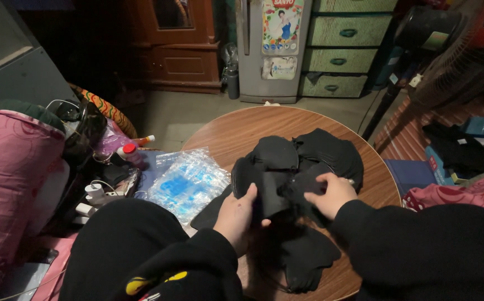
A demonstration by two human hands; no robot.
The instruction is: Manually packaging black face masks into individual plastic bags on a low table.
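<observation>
A heap of black fabric pieces (pixel 314 153) lies on a round wooden table (pixel 242 131). My left hand (pixel 238 215) grips the near-left edge of one black piece (pixel 272 192), thumb on top. My right hand (pixel 331 195) pinches the same piece at its right side. More black pieces (pixel 303 259) lie flat on the table below my hands. Both arms wear black sleeves.
A stack of clear plastic bags (pixel 186 181) rests at the table's left edge. Left of it are bottles (pixel 133 150), cables and a white charger (pixel 94 192), and pink bedding (pixel 13 178). A grey fridge (pixel 272 50), green drawers (pixel 348 44) and a fan (pixel 453 56) stand behind.
</observation>
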